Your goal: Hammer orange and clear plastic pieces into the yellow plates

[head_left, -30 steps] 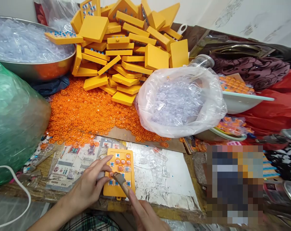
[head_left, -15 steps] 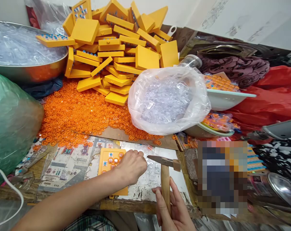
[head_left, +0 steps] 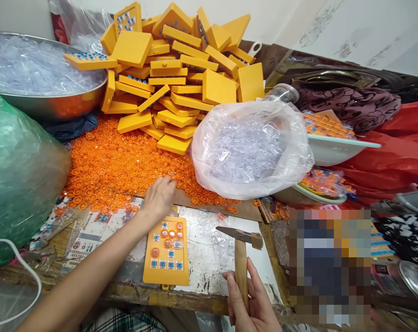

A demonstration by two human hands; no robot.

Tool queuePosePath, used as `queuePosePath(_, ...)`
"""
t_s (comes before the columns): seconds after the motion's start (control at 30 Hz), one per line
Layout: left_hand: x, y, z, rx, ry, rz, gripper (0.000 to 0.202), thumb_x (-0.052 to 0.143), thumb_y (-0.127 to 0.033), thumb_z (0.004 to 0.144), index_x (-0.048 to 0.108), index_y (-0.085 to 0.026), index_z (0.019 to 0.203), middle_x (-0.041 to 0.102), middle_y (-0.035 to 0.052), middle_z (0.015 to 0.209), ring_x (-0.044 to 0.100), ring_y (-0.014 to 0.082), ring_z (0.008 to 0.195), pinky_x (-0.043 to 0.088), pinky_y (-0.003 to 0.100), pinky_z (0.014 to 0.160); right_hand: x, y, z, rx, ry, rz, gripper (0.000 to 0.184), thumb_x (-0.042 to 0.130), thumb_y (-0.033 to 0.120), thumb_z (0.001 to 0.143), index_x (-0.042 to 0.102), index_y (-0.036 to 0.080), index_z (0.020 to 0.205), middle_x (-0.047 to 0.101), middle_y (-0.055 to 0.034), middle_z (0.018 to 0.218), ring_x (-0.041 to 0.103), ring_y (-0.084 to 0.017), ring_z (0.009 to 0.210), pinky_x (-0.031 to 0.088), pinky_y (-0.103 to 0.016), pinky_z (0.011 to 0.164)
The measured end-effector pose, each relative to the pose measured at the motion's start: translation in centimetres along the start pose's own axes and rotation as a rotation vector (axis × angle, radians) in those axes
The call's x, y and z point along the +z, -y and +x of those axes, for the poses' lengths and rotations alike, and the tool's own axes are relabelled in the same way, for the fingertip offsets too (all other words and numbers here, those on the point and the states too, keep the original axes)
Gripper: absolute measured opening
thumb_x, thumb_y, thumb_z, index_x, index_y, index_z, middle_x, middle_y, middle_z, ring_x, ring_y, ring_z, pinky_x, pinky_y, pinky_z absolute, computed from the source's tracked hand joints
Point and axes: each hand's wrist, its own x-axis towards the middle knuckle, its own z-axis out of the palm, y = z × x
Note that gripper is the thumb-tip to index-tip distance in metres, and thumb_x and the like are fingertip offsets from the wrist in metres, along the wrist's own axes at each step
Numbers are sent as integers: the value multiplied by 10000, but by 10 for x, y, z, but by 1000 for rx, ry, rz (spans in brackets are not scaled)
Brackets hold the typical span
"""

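Observation:
A yellow plastic board (head_left: 166,252) with blue studs and a few orange caps lies flat on the worn wooden table in front of me. My left hand (head_left: 160,196) reaches past its top edge to the heap of orange caps (head_left: 119,161), fingers curled and pinched at the heap's near edge; what they hold is hidden. My right hand (head_left: 252,302) is closed round the wooden handle of a small hammer (head_left: 241,242), its head held upright to the right of the board.
A pile of yellow boards (head_left: 177,69) fills the back. A clear bag of transparent caps (head_left: 252,147) sits right of centre, a metal basin (head_left: 50,99) of clear pieces at back left, a green bag (head_left: 18,170) at left, bowls (head_left: 336,147) at right.
The hammer has lifted off the board and swung to its right. My left hand left the board, went right to the clear caps, then forward to the orange heap.

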Motion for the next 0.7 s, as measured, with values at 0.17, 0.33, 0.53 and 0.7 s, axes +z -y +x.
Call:
queuePosePath(0.17, 8, 24, 11, -42, 7, -9, 222, 467, -128, 883, 626, -183, 1028, 655, 79, 958, 603, 219, 935, 472, 327, 812, 8, 7, -1, 52, 26, -20, 617, 667, 433, 782, 514, 229, 1344, 602, -24, 1302, 559, -275, 1197, 515, -358, 959)
queuePosePath(0.33, 6, 21, 4, -62, 6, -58, 126, 560, -219, 864, 623, -189, 969, 671, 41, 838, 629, 197, 814, 475, 288, 722, 13, 10, -1, 52, 65, -32, 563, 658, 438, 786, 568, 205, 1290, 528, -47, 1381, 487, -270, 1273, 352, -387, 1097)
queuePosePath(0.53, 12, 24, 8, -29, 3, -108, 213, 530, -240, 886, 659, -164, 735, 643, 66, 840, 616, 195, 787, 479, 297, 708, 14, 7, 2, 19, 142, -18, 525, 654, 405, 790, 582, 215, 1274, 523, -32, 1383, 486, -248, 1274, 351, -363, 1096)
queuePosePath(0.7, 6, 17, -3, 8, -48, -206, 199, 479, -155, 891, 669, -133, 945, 652, 93, 920, 614, 218, 880, 497, 348, 800, 10, 5, -1, 9, 151, -20, 516, 654, 397, 797, 583, 216, 1275, 548, -35, 1359, 524, -255, 1239, 398, -364, 1066)
